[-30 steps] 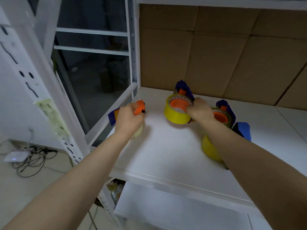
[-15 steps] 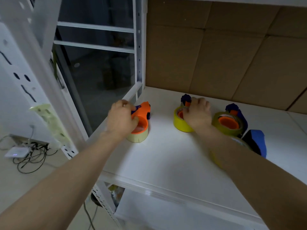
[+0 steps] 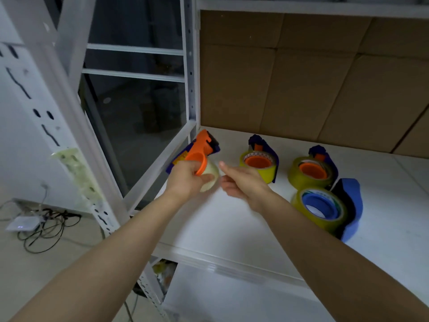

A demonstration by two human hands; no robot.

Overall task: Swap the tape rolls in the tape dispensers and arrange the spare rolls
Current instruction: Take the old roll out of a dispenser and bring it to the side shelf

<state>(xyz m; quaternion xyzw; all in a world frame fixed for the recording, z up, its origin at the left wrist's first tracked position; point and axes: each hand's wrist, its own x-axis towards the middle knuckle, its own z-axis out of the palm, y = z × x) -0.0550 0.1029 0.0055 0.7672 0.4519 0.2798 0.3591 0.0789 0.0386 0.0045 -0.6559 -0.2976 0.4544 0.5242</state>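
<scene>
My left hand (image 3: 185, 180) holds an orange and blue tape dispenser (image 3: 201, 147) with a pale clear roll (image 3: 210, 174) on it, lifted above the left part of the white shelf (image 3: 222, 224). My right hand (image 3: 243, 183) is open, its fingers close beside that roll, not gripping it. Behind it stands a blue dispenser with a yellow roll (image 3: 260, 163). To the right stands a second dispenser with an olive roll (image 3: 312, 170). In front of that lies a blue dispenser with a yellow roll on a blue hub (image 3: 325, 209).
Brown cardboard (image 3: 313, 84) lines the back of the shelf. A white metal upright (image 3: 190, 66) and a slanted rail (image 3: 160, 163) bound the shelf's left side. On the floor at left lie cables and a small white box (image 3: 23, 223). A lower shelf (image 3: 232, 296) shows below.
My right hand let go of the yellow-roll dispenser and came left to the one in my left hand. My left hand lifted its dispenser off the shelf and tilted it.
</scene>
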